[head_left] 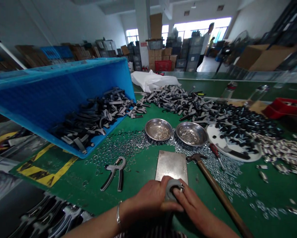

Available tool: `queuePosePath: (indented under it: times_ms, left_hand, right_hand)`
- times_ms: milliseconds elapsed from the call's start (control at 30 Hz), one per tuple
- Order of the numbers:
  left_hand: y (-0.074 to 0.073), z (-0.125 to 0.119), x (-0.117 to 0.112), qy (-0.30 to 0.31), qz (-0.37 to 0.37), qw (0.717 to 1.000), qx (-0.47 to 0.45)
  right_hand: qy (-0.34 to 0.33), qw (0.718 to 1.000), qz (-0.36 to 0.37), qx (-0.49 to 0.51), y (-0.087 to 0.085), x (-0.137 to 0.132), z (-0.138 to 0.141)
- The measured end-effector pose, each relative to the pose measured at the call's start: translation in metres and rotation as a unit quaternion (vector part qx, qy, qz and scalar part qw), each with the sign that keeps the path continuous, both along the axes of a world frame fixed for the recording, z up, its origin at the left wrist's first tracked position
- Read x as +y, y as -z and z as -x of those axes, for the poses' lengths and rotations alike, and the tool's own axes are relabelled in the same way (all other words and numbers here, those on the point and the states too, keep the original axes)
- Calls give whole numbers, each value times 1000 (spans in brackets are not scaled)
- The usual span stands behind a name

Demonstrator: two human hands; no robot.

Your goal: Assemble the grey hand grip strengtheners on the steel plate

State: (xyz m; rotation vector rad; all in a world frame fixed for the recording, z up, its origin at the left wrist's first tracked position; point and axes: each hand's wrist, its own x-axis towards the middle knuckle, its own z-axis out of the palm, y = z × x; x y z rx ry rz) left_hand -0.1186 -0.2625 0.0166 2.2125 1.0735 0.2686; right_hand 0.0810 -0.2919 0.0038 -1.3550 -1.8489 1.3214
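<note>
Both hands at bottom centre: left hand fingers wrapped around grey grip part, right hand fingertips pinching its metal ring. Part sits at near edge of steel plate on green surface; hammer just right.

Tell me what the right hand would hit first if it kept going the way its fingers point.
The right hand points up-left at the grey handle piece it already touches, with the left hand just beyond. Past those lies the metal plate, though depth is hard to judge.
</note>
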Motion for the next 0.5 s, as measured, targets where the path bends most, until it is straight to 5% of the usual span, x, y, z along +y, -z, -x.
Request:
queuePosePath:
  times_ms: [200, 333, 500]
  left_hand:
    - [3, -11, 27, 40, -14, 999, 15]
    - [10, -25, 86, 57, -42, 995, 67]
    - [-6, -51, 149, 106, -171, 958, 205]
  right_hand:
    - [-7, 990, -95, -102, -2, 11, -2]
    - [-23, 966, -150, -210, -6, 87, -38]
    - [60, 906, -233, -348, -9, 188, -111]
